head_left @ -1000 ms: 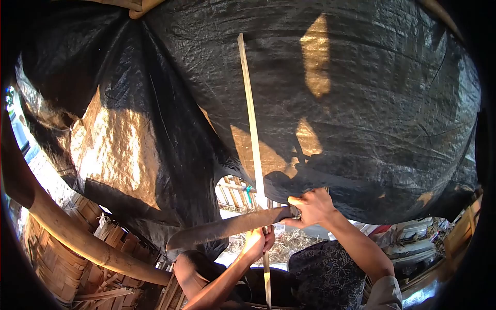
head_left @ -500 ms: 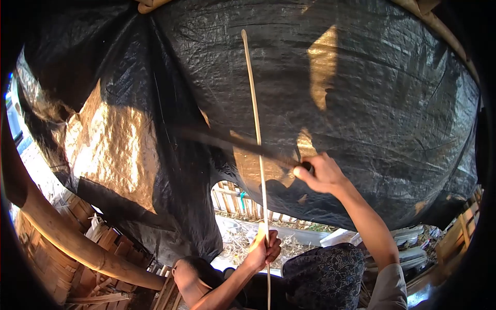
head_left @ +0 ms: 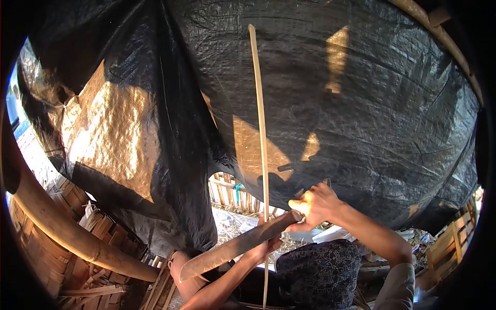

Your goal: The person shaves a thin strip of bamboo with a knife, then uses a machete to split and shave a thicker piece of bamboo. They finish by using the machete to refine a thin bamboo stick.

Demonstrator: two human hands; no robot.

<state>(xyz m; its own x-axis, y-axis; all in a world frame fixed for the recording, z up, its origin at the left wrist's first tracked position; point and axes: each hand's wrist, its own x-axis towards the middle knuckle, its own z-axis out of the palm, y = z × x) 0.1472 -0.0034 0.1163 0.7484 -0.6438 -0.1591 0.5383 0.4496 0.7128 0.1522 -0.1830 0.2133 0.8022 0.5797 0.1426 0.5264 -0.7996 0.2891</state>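
My left hand (head_left: 267, 247) is closed around the lower part of a long, thin bamboo strip (head_left: 260, 98), which stands almost upright in front of me. In my right hand (head_left: 316, 206) is a machete (head_left: 237, 245), its wide dark blade slanting down to the left. The blade crosses in front of the strip and partly hides my left hand. Its tip lies over my left forearm in this view. Most of the machete's handle is hidden within my right fist.
A large black tarp (head_left: 382, 129) hangs across the view, with sunlit patches. A thick bamboo pole (head_left: 77, 235) slants along the lower left, near woven bamboo pieces (head_left: 106, 232). Dark patterned cloth (head_left: 320, 274) covers my knee. A slatted fence (head_left: 232, 191) shows below the tarp.
My right hand has moved down, bringing the machete from across the strip's middle to just in front of my left hand. The blade now slants down to the left. My left hand still grips the strip.
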